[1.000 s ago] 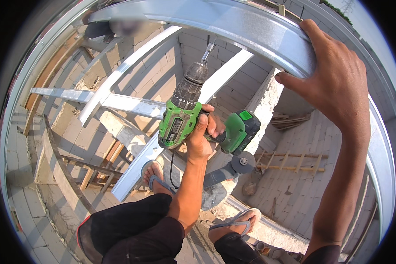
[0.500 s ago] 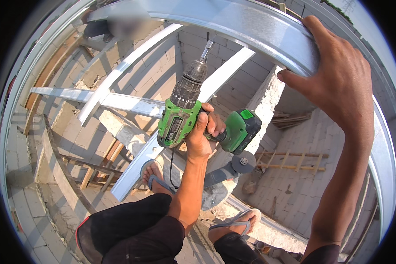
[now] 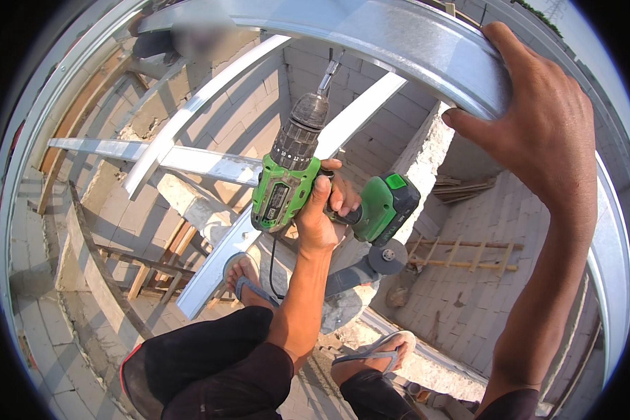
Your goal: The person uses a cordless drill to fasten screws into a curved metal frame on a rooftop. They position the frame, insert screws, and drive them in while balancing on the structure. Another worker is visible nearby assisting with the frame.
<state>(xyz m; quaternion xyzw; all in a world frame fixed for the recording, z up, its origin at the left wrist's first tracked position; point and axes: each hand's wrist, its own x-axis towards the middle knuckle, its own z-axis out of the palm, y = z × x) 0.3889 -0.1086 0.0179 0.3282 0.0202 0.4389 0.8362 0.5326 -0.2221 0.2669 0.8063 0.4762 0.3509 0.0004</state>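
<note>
My left hand [image 3: 329, 210] is wrapped round the handle of a green and black cordless drill [image 3: 278, 193]. Its battery end points right, and its chuck holds a long silver bit [image 3: 328, 78] aimed up and away. The bit tip lies close below the edge of a wide galvanized metal channel [image 3: 392, 38]; whether they touch, I cannot tell. At the right end of that channel, my right hand [image 3: 539, 119] grips its edge, thumb below and fingers over the top. Beneath the drill, a dark angle grinder [image 3: 357, 275] rests on the wall top near my feet.
Lighter metal channels [image 3: 210, 164] cross below the drill. I perch on a rough concrete wall top [image 3: 416, 178], with a deep block-walled room on its right. A wooden ladder-like frame [image 3: 469, 256] lies down there. Another person [image 3: 162, 43] is at the upper left. Wooden boards [image 3: 98, 259] stand at left.
The drill has tilted very slightly to the right in my left hand. My right hand keeps its hold on the channel.
</note>
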